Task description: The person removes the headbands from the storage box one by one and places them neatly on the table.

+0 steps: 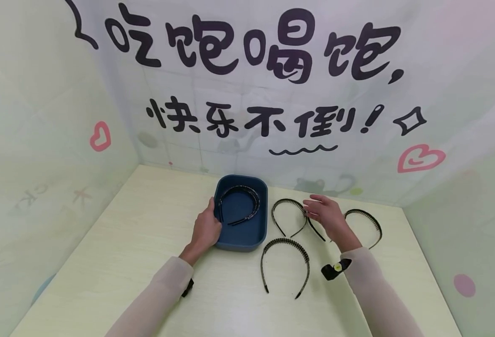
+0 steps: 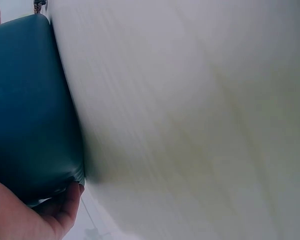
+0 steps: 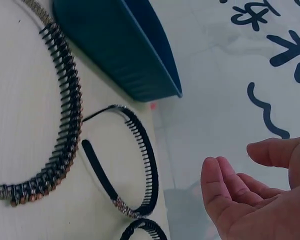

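My left hand [image 1: 206,229] grips the left side of a dark blue plastic bin [image 1: 241,246]; the left wrist view shows its fingers curled against the bin's edge. Inside the bin lie black headbands [image 1: 257,202], overlapping, so their number is hard to tell. My right hand [image 1: 326,216] hovers over the table with fingers extended and thumb apart, holding nothing. Below it, a headband [image 1: 316,231] is partly hidden. To its left lies a toothed headband [image 1: 288,201], to its right another headband [image 1: 377,225]. Nearer me rests a headband with a coiled-looking top [image 1: 287,241].
The pale wooden table [image 1: 146,224] is enclosed by a printed fabric backdrop [image 1: 239,154] at the back and both sides. The bin stands close to the back edge. A black wrist strap [image 1: 336,268] sits on the right sleeve.
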Demonstrator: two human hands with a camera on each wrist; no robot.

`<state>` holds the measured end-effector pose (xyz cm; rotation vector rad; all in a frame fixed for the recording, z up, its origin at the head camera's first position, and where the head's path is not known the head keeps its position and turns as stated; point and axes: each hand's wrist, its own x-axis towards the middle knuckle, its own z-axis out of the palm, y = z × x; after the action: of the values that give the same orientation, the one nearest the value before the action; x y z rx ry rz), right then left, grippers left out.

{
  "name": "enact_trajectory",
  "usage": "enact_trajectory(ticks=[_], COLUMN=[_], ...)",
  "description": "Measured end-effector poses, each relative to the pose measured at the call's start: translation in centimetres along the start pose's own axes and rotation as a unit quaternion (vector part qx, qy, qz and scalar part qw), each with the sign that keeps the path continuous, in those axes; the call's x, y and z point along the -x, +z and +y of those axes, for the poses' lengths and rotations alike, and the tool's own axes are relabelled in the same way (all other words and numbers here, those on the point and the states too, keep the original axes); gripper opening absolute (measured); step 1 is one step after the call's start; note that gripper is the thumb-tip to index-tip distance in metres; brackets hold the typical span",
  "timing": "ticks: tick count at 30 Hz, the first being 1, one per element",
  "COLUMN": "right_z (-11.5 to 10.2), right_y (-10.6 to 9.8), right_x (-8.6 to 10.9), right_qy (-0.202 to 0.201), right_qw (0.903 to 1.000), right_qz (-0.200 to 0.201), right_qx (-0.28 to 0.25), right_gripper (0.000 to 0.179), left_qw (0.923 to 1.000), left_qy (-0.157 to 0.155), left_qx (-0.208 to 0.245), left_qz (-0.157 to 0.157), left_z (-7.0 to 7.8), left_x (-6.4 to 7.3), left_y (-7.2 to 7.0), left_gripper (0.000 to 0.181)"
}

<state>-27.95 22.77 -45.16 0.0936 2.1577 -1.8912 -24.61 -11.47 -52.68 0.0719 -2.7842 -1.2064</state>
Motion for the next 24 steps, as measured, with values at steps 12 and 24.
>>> enact_trajectory(ticks=[12, 24], right_z=[-0.9, -1.6], right_y=[5.0, 10.4], right_x=[-0.2, -0.1], right_qy=[0.003, 0.032], right_qw=[0.9950, 0.9791], right_qz=[-0.088, -0.152], right_qx=[-0.048, -0.131], right_gripper=[0.054, 0.055], left_qw=[1.0000, 1.0000], left_qy=[-0.003, -0.003], left_qx=[-0.002, -0.005], left_qz=[-0.001, -0.004], left_z=[0.0, 0.1], left_x=[0.0, -0.1], left_y=[-0.1, 0.1], left_gripper=[0.072, 0.071])
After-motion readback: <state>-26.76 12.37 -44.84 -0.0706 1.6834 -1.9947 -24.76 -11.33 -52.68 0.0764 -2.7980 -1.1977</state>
